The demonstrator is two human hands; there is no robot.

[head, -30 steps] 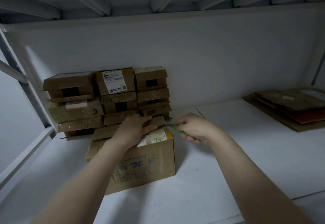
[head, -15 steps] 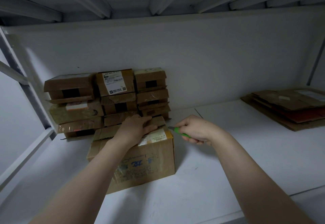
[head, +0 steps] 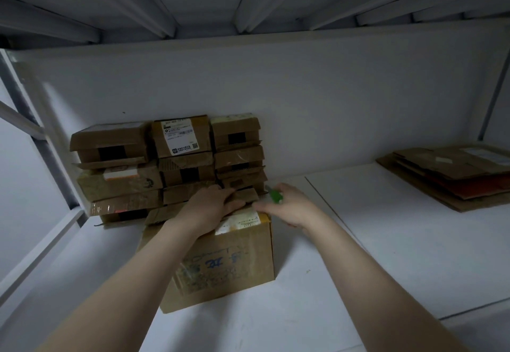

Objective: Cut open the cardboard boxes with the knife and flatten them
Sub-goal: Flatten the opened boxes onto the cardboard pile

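Note:
A brown cardboard box with blue writing on its front and a white label on top stands on the white shelf. My left hand lies flat on the box's top, pressing it down. My right hand is at the box's top right corner and grips a green-handled knife, whose handle sticks up and back from my fist. The blade is too small to make out. A finger of that hand touches the top edge of the box.
Several taped cardboard boxes are stacked against the back wall, right behind the box. Flattened cardboard lies in a pile at the far right of the shelf. A metal frame post stands at the left, and a shelf above is close overhead.
My right hand has shifted left onto the box's top right corner, and the green knife has tipped up and back. My left hand has stayed flat on the box.

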